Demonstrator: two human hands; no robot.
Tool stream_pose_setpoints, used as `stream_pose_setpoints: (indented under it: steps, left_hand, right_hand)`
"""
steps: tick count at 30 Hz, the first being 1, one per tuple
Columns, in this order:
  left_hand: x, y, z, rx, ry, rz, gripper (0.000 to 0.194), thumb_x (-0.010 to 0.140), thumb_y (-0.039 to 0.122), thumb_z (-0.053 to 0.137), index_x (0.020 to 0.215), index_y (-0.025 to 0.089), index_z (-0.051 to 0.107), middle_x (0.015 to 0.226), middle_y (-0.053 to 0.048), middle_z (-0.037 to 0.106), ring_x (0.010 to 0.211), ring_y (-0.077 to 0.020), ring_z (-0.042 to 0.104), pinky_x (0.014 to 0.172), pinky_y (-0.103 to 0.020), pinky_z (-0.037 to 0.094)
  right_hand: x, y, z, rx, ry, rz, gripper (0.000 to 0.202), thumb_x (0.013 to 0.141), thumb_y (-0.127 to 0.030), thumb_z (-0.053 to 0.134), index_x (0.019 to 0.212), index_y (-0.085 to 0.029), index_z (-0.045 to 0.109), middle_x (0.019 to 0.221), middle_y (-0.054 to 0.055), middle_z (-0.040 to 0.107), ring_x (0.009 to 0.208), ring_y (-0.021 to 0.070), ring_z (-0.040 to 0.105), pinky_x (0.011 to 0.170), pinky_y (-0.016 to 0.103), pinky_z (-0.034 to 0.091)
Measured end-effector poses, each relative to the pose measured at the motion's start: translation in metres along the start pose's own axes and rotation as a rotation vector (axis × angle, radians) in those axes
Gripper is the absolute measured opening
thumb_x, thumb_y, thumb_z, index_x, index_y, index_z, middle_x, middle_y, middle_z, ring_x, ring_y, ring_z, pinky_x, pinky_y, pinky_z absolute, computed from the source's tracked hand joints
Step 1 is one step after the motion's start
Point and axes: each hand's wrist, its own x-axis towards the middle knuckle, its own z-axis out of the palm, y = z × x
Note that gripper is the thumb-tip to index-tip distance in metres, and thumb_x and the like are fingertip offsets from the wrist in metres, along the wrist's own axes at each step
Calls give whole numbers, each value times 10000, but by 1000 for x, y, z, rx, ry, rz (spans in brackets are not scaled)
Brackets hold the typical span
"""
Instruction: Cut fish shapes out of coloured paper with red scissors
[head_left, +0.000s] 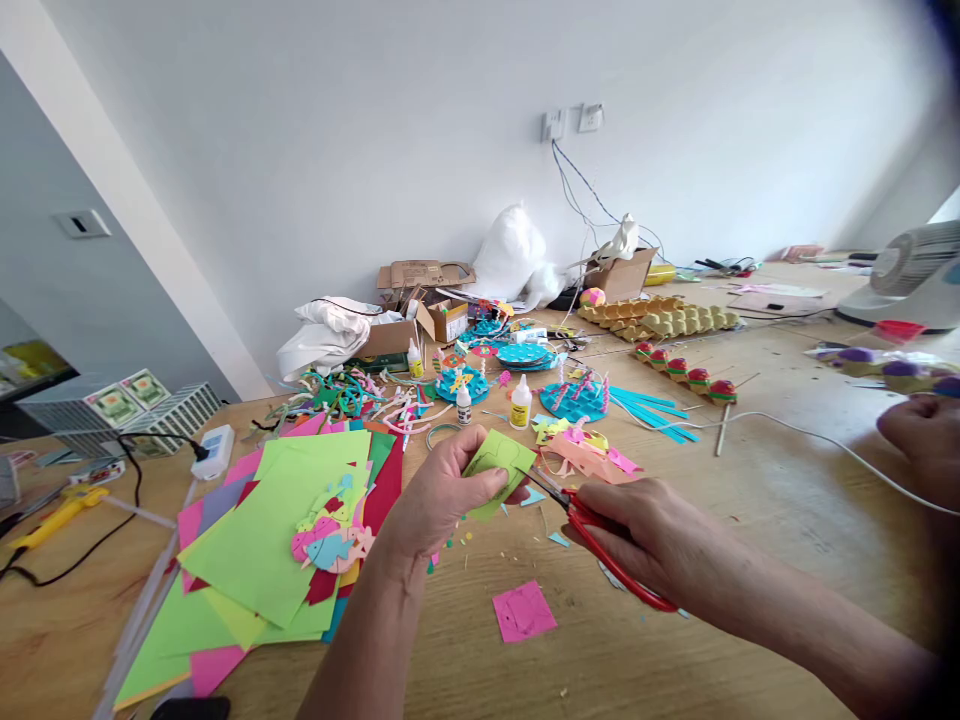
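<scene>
Between the thumb and fingers of my left hand (454,490) is a small lime-green sheet (499,465) with a drawn outline on it. My right hand (637,520) grips red-handled scissors (611,560), and their blades meet the sheet's right edge. How far the blades are parted I cannot tell. Below, a pink square (524,611) with a drawn outline lies flat on the table. Left of my left hand, cut-out fish shapes (334,545) in blue and pink rest on a stack of coloured sheets (255,530).
Glue bottles (520,403) stand beyond my hands, near decorated blue discs (574,397). Paper scraps (592,455) lie to their right. A white cable (825,450) crosses the table at right, where another person's hand (919,435) shows. A yellow glue gun (64,515) lies far left.
</scene>
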Motion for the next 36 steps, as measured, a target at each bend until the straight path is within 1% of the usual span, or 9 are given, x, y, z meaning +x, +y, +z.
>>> stream_pose_setpoints:
  steps: [6,10,14,18,29,36]
  left_hand:
    - [0,0,1,52,4,-12,50,801,207,580,829,176,607,727,17,633,654,-98,627,675,-223,498]
    - [0,-1,1,68,2,-4,69,801,203,580,843,170,623,738,5,636,657,-101,626,646,-211,490]
    - [-1,-1,-1,70,-6,-27,68,797,223,593,833,169,614,740,4,634,619,-93,615,611,-205,488]
    - [-1,0,-1,75,-20,-38,86,796,236,601,840,165,620,740,0,633,623,-92,613,610,-203,496]
    - [-3,3,2,43,-18,-72,88,764,251,639,791,173,609,727,24,611,615,-78,609,600,-192,509]
    - [-1,3,5,27,-37,-79,93,761,253,646,792,170,617,702,28,605,603,-63,600,569,-153,485]
  right_hand:
    - [1,-1,-1,-17,-23,17,393,948,-358,315,672,-177,530,591,36,575,492,122,454,496,247,267]
    - [0,1,1,-16,-31,16,395,946,-373,313,669,-181,518,584,31,569,490,120,438,495,247,266]
    - [-1,1,1,-5,-40,26,395,942,-386,313,660,-185,504,580,28,565,486,116,423,490,247,260]
    - [-2,0,0,6,-47,35,385,935,-391,320,659,-188,496,579,28,561,487,117,416,489,251,256]
    - [-3,0,1,19,-49,45,387,938,-388,315,655,-187,485,561,20,539,473,112,394,480,250,246]
    - [-4,2,4,6,-40,27,394,947,-391,309,655,-187,479,557,13,526,477,110,387,485,247,249]
